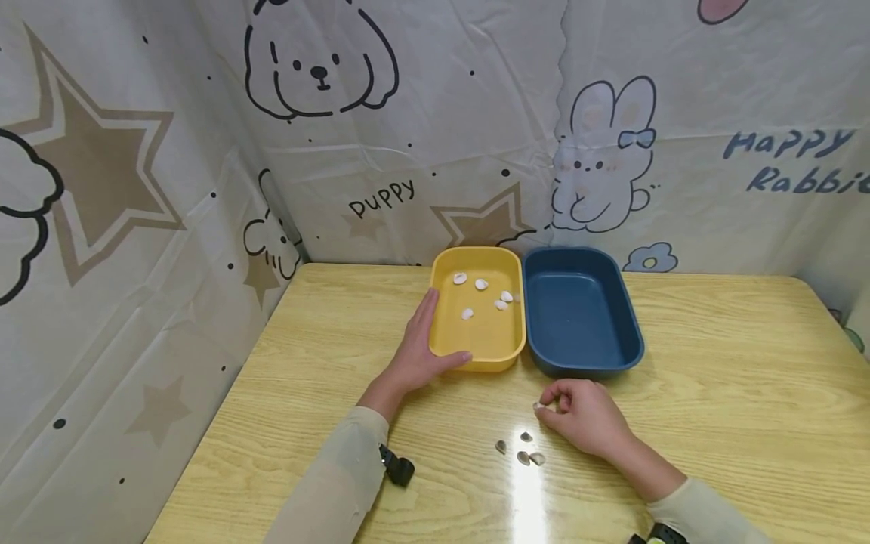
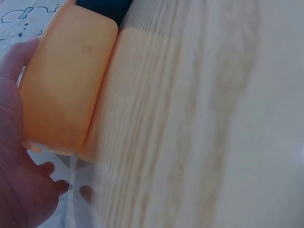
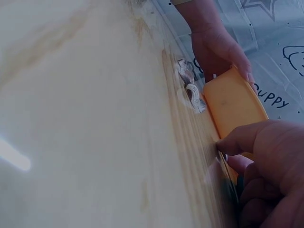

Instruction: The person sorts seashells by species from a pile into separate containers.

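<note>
My left hand grips the near-left corner of a yellow tray, its thumb over the near rim and its fingers along the left side. Several white shells lie scattered inside that tray. In front of a blue tray, my right hand pinches a small pale shell between thumb and fingertips, mostly hidden by them. Several brownish shells lie on the table to the left of that hand; in the right wrist view, ridged shells sit near the yellow tray.
The two trays stand side by side at the back of the wooden table. Behind it and at the left hangs a printed cloth with cartoon animals and stars. Light glares off the table's near middle.
</note>
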### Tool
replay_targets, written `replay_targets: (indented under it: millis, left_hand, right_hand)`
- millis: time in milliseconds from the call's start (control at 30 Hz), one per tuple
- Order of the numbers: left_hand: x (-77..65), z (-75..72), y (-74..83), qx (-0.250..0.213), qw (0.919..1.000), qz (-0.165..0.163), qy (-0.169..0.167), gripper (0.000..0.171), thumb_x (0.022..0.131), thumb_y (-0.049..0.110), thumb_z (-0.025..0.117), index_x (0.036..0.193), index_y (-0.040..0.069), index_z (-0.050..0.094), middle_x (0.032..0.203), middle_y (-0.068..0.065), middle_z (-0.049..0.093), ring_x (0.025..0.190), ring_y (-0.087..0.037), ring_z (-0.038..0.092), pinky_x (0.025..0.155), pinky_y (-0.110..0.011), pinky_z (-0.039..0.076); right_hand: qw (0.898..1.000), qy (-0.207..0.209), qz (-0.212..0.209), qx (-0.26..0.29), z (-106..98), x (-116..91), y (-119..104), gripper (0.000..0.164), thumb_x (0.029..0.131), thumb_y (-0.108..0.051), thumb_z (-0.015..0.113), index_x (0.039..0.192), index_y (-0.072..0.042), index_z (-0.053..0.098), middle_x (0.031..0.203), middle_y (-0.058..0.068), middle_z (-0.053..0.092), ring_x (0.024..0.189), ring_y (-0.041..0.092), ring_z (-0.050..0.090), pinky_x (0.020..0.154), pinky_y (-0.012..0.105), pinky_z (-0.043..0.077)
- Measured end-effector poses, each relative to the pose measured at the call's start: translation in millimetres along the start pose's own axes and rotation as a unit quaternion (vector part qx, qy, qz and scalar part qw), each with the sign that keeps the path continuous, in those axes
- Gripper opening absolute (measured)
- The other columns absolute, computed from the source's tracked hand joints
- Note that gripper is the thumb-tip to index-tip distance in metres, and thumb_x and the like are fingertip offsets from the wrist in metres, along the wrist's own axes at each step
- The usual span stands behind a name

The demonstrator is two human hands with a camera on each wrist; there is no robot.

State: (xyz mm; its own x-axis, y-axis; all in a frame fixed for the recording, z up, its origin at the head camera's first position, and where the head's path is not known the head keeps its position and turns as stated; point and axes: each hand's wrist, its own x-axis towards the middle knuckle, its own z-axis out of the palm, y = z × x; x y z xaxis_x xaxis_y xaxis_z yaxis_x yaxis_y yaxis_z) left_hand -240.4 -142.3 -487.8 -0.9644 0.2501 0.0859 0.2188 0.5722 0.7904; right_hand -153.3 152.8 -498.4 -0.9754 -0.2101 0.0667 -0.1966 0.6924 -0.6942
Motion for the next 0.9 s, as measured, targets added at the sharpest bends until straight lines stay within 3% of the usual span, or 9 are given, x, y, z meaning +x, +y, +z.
replay_targets:
  millis: [667, 900]
  left_hand:
    - [-1.2, 0.5, 0.3, 0.007, 1.0000, -0.006, 0.001, 0.119, 0.078, 0.048, 0.083, 0.162, 0.025, 0.002, 0.164, 0.017, -0.002, 0.149, -0.014, 0.004, 0.117, -0.045, 0.013]
    - [-0.8, 0.8, 0.8, 0.005, 1.0000, -0.003, 0.003, 0.120, 0.077, 0.048, 0.083, 0.162, 0.025, 0.002, 0.164, 0.017, -0.002, 0.149, -0.015, 0.005, 0.117, -0.046, 0.013]
  right_hand:
    - [0.999, -0.008, 0.008, 0.046, -5, -7, 0, 0.016, 0.076, -0.014, 0.084, 0.079, -0.017, 0.068, 0.056, -0.009, 0.044, 0.050, 0.007, 0.043, 0.053, 0.025, 0.037]
    - [0.998, 0.006, -0.003, 0.063, -15, -12, -11, 0.016, 0.074, -0.007, 0.080, 0.082, -0.016, 0.069, 0.052, -0.011, 0.036, 0.046, 0.005, 0.034, 0.048, 0.024, 0.033]
